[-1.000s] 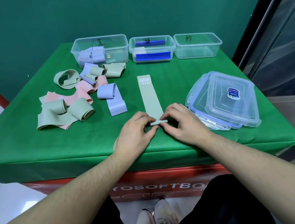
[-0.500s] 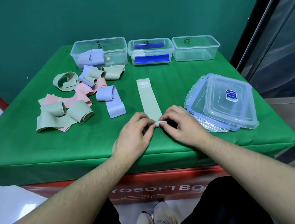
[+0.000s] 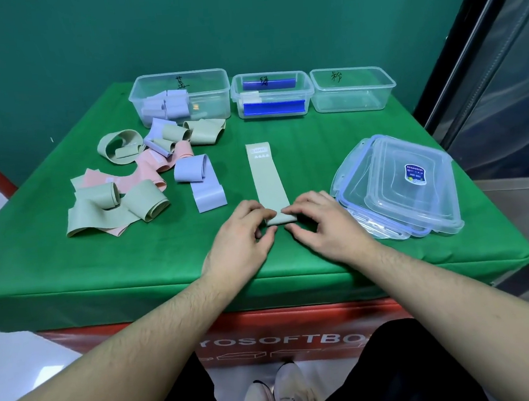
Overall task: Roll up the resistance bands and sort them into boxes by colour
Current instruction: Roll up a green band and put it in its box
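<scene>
Sage-green band lying flat, lengthwise, on worktop; near end now showing fatter roll than half-second earlier, so rolling just starting. Left hand and right hand pinching roll's ends (thumbs probably tucked beneath). Printed label at far end.

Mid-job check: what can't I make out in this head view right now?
- Near end of the pale green flat band: the left hand and right hand cover its roll.
- Bottom lids in the clear lid stack: overlapped.
- Pink bands: partly buried under green ones.
</scene>
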{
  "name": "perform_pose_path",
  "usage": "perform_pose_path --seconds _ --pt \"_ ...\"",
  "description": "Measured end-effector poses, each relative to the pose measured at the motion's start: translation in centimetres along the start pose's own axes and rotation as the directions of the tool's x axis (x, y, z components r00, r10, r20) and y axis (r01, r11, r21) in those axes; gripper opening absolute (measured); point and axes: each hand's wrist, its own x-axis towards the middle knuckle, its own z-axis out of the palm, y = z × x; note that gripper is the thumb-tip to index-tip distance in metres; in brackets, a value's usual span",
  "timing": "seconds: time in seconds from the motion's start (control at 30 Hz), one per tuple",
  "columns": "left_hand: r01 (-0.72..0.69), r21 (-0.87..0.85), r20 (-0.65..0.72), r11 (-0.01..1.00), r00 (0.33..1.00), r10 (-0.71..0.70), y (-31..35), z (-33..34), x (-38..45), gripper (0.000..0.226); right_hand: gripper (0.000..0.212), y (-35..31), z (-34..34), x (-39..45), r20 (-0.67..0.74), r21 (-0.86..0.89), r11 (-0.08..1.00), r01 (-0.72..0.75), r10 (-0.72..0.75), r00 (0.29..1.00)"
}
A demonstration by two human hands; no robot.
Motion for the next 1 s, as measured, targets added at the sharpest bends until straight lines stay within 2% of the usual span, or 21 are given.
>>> perform_pose_path --seconds 0.13,0.33,0.53,0.77,0.87,1.0 --pt "0.004 0.024 0.017 1.0 1.0 -0.004 0.09 -0.19 0.52 0.021 0.028 0.04 0.07 0.07 0.013 0.021 1.0 -0.011 0.011 1.0" --pt "-0.033 0.038 0.017 0.999 0.999 0.033 0.07 -0.22 0.5 0.02 0.021 -0.33 -0.2 0.02 -0.031 0.153 0.988 -0.014 0.019 0.999" --pt "-0.037 0.026 -0.002 0.999 0.999 0.037 0.13 -0.21 0.2 0.012 0.012 -0.66 -0.38 -0.17 0.008 0.068 0.998 -0.014 0.014 1.0" --pt "-0.063 -0.007 0.023 0.998 0.998 0.063 -0.12 -0.09 0.14 0.024 0.017 -0.52 -0.2 -0.08 -0.003 0.045 0.998 -0.039 0.039 0.999" --pt "-0.059 -0.005 0.008 0.998 0.998 0.059 -0.19 -0.14 0.29 0.017 0.021 -0.54 -0.18 -0.1 -0.013 0.045 0.998 -0.039 0.04 0.999" --pt "-0.041 0.019 0.004 0.999 0.999 0.04 -0.08 -0.09 0.37 0.019 0.024 -0.55 -0.2 -0.22 -0.05 0.037 0.999 0.005 -0.004 0.999"
